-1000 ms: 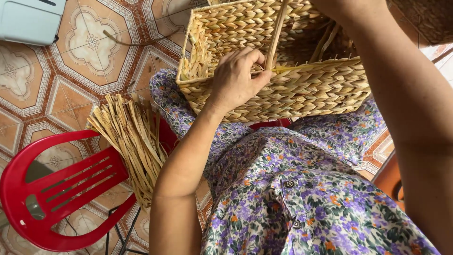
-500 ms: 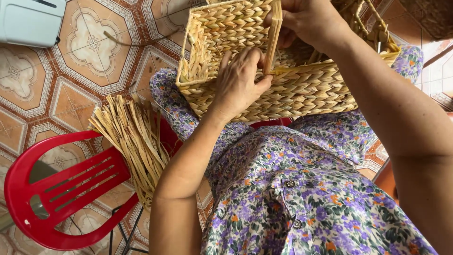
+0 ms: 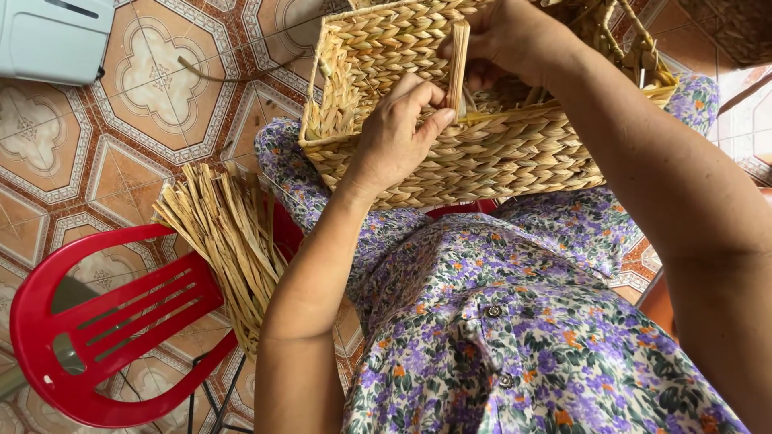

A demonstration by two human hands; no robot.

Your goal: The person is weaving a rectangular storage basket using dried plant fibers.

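Head view: patterned orange and cream floor tiles (image 3: pixel 129 80) underlie a woven basket (image 3: pixel 482 153) resting on the lap of a floral dress (image 3: pixel 515 321). Left of the basket, a straw bundle (image 3: pixel 229 241) lies on a red plastic chair (image 3: pixel 96 321); a pale blue box (image 3: pixel 52 36) sits far left. The left hand (image 3: pixel 394 133) grips the basket rim; the right hand (image 3: pixel 515 36) pinches a flat straw strand (image 3: pixel 458 56) upright above it.

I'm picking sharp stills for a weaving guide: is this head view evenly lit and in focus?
Head view: soft daylight, no glare; basket weave and left hand are crisp; right hand is cut by the top edge; forearms loom large close to the lens.
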